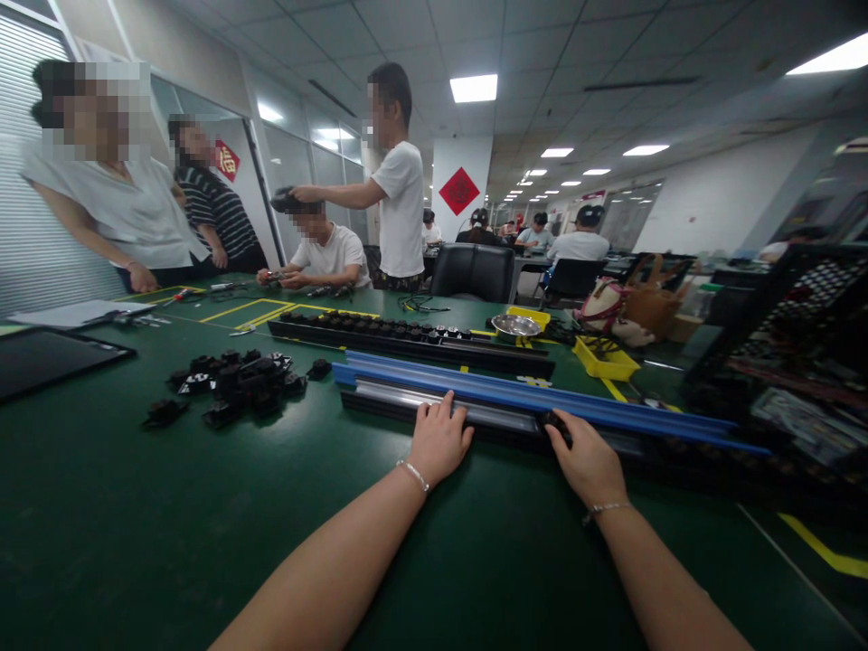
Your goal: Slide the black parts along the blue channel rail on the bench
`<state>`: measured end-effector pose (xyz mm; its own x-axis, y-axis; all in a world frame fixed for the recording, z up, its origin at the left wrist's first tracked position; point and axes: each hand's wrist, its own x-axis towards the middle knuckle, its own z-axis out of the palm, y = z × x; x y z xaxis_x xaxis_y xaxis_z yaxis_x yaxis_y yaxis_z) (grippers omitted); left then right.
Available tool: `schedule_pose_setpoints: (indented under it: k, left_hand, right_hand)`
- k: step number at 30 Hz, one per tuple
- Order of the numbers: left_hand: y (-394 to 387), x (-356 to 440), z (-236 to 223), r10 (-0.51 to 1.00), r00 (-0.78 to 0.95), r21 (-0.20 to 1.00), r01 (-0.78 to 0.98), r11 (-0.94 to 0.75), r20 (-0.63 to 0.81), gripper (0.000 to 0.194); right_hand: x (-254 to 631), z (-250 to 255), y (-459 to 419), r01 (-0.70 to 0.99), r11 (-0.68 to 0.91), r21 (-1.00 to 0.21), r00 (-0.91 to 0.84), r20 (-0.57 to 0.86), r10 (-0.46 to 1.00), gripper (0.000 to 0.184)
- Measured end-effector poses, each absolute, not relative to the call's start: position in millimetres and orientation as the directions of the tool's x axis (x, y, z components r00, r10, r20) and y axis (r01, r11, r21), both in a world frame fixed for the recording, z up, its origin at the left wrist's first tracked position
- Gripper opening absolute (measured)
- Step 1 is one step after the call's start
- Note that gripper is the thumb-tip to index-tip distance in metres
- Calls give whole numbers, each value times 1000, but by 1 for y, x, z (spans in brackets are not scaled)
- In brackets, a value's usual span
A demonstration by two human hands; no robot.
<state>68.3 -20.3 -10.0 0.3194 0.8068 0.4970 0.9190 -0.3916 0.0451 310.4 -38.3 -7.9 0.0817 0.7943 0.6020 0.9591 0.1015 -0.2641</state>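
My left hand (440, 438) rests with its fingers spread on the near edge of a long black rail (380, 398) that has a shiny silver channel. My right hand (591, 459) is closed round a small black part (554, 421) at the same rail, further right; the fingers hide much of it. Directly behind lies a long blue rail (502, 382), parallel to the black one. To the left is a heap of small black parts (254, 384), with a few lying loose around it.
Farther back, another black rail (508, 357) carries a row of black parts. A metal bowl (515, 325) and a yellow tray (606, 360) stand at the back right. A dark flat panel (54, 362) lies at the left. Several people are around the green table (169, 542) and beyond.
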Motion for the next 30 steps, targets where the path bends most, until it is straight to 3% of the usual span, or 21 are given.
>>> schedule_pose_setpoints:
  k: [30]
  left_hand:
    - [-22, 67, -9, 806, 326, 38, 918, -395, 494, 32]
  right_hand:
    - [303, -10, -38, 958, 185, -221, -13, 608, 794, 44]
